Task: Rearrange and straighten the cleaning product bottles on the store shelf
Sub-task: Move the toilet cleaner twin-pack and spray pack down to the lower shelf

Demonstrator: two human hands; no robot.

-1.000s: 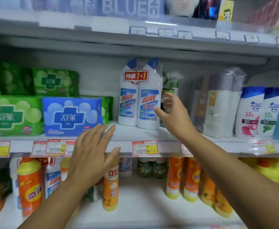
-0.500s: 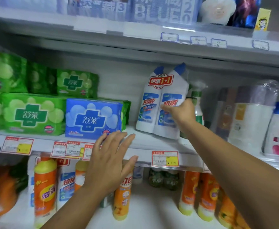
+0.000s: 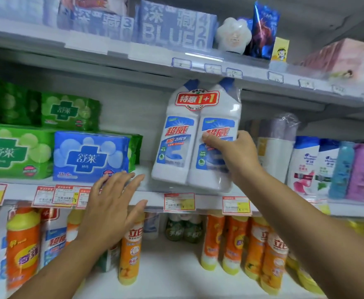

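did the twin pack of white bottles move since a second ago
Yes. The twin pack, gripped by the right hand, has come forward toward the shelf edge, tilted.

Right hand (image 3: 237, 156) clamped around twin-pack of bottles (image 3: 195, 134), thumb across front; left hand (image 3: 110, 209) open, fingers spread, lower left of it.

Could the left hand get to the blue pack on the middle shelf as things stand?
Probably yes: the left hand hovers open just below the blue pack, nothing between.
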